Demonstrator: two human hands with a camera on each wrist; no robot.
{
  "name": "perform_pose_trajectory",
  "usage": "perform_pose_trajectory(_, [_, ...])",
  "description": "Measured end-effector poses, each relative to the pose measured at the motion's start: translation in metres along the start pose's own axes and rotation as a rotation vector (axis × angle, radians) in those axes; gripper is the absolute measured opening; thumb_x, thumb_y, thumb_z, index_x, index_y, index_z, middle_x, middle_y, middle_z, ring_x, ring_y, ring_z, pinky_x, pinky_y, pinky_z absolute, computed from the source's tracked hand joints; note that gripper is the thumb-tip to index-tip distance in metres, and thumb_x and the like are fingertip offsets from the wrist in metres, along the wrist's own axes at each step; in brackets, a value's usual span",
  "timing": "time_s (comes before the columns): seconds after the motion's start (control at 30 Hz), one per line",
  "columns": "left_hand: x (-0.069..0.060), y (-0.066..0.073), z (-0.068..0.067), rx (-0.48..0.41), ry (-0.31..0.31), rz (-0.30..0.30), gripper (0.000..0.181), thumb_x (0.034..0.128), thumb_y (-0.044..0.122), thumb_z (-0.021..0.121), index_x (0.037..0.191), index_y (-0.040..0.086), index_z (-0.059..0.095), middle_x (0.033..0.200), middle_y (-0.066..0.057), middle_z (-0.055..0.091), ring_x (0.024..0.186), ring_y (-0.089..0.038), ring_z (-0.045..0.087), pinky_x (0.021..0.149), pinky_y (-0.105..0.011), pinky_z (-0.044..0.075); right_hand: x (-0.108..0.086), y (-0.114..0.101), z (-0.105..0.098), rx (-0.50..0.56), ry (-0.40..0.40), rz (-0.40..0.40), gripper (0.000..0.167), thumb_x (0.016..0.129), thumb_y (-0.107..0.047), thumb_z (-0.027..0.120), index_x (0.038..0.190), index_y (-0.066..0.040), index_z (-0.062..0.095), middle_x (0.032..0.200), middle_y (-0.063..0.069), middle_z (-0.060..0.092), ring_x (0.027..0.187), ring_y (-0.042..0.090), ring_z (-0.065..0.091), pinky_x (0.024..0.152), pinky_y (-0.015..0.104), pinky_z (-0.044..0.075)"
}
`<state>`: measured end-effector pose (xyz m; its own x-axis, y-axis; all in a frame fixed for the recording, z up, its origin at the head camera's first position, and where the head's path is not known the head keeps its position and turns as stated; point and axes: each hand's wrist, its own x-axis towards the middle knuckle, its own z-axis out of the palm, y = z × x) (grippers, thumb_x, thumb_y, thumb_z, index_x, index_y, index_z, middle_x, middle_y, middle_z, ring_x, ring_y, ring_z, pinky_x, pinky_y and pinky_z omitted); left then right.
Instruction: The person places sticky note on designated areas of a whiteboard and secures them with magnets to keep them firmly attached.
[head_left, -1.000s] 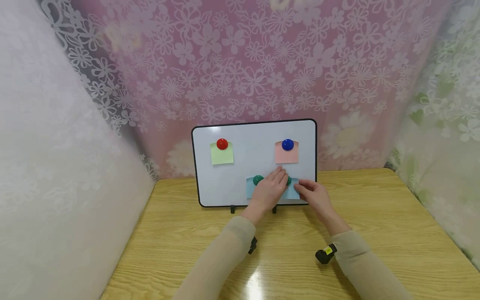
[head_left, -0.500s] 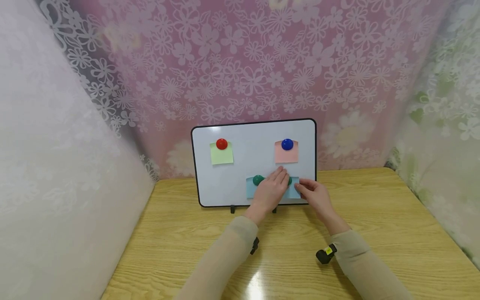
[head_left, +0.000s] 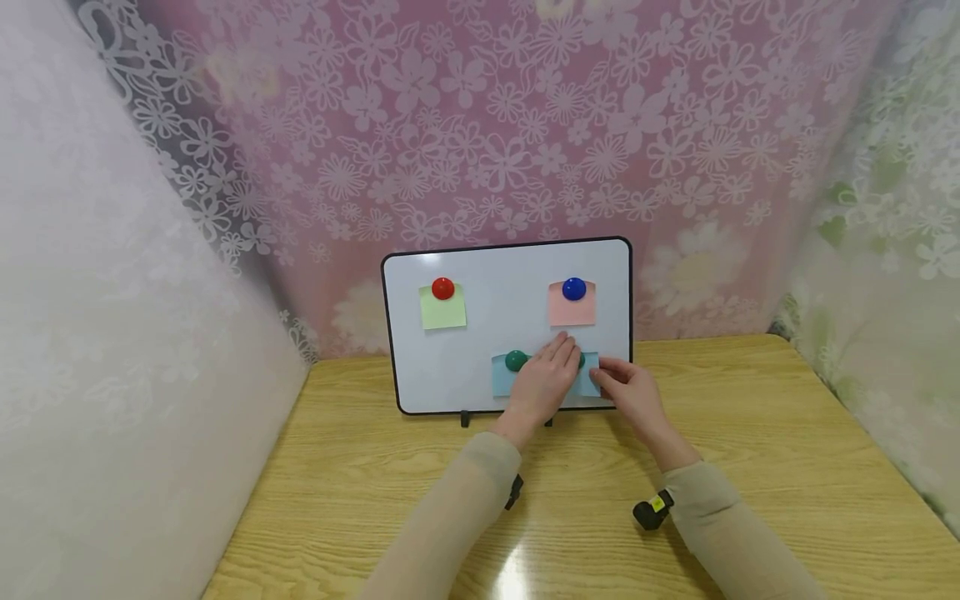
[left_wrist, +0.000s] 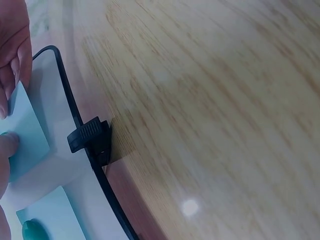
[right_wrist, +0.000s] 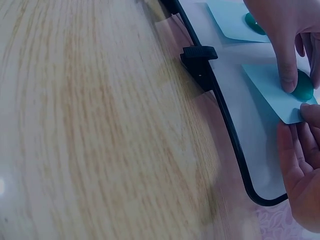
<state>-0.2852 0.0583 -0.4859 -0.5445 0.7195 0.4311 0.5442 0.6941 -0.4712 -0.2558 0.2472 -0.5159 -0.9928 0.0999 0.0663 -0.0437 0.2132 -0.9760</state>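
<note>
A whiteboard with a black frame stands on the table. At its lower right, my left hand pinches a green round magnet over a light blue sticky note. The right hand holds the same note's right edge between thumb and fingers. Left of it hangs another blue note under its own green magnet. Higher up, a red magnet sits on a green note, and a blue magnet on a pink note.
Black clip feet support the board's lower edge on the wood-grain table. Behind rises a pink floral curtain. A pale wall panel borders the left side and a floral one the right.
My left hand, with the magnet and the right-hand blue note, has shifted slightly to the right. The note also sits a little higher and straighter. My right hand keeps its hold on the edge.
</note>
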Motion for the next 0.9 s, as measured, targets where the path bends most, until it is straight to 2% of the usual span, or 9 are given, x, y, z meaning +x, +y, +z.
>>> perform_pose_trajectory(0.27, [0.0003, 0.0026, -0.0006, -0.002, 0.0, -0.015, 0.042, 0.1042, 0.01, 0.072, 0.145, 0.009, 0.065, 0.153, -0.007, 0.06, 0.148, -0.022, 0.05, 0.12, -0.031, 0.039, 0.0, 0.0027, -0.0014, 0.01, -0.008, -0.02, 0.047, 0.108, -0.021, 0.068, 0.145, 0.008, 0.06, 0.134, 0.027, 0.068, 0.094, 0.002, 0.068, 0.08, 0.02, 0.059])
perform_pose_trajectory(0.5, [0.001, 0.0035, -0.0013, 0.011, -0.008, -0.021, 0.043, 0.1048, 0.012, 0.072, 0.147, 0.009, 0.065, 0.155, -0.008, 0.058, 0.149, -0.022, 0.049, 0.119, -0.031, 0.041, 0.0016, 0.0001, -0.0042, 0.056, -0.02, 0.019, 0.044, 0.107, -0.012, 0.067, 0.144, 0.011, 0.059, 0.132, 0.029, 0.068, 0.095, 0.009, 0.071, 0.08, 0.023, 0.061])
perform_pose_trajectory(0.7, [0.0012, 0.0045, 0.0001, 0.006, 0.006, -0.034, 0.045, 0.1032, 0.013, 0.075, 0.147, 0.008, 0.065, 0.155, -0.009, 0.058, 0.149, -0.023, 0.048, 0.118, -0.031, 0.042, 0.0008, 0.0035, -0.0024, 0.048, -0.007, -0.016, 0.046, 0.108, -0.016, 0.067, 0.146, 0.009, 0.059, 0.136, 0.029, 0.066, 0.096, 0.001, 0.069, 0.082, 0.021, 0.06])
perform_pose_trajectory(0.9, [0.0001, 0.0058, 0.0032, -0.004, 0.01, -0.039, 0.047, 0.1015, 0.013, 0.077, 0.147, 0.009, 0.065, 0.156, -0.009, 0.057, 0.149, -0.023, 0.048, 0.119, -0.032, 0.041, -0.002, 0.0031, -0.0001, 0.046, 0.012, -0.042, 0.044, 0.108, -0.016, 0.068, 0.143, 0.01, 0.061, 0.133, 0.031, 0.067, 0.094, 0.0, 0.069, 0.08, 0.021, 0.06])
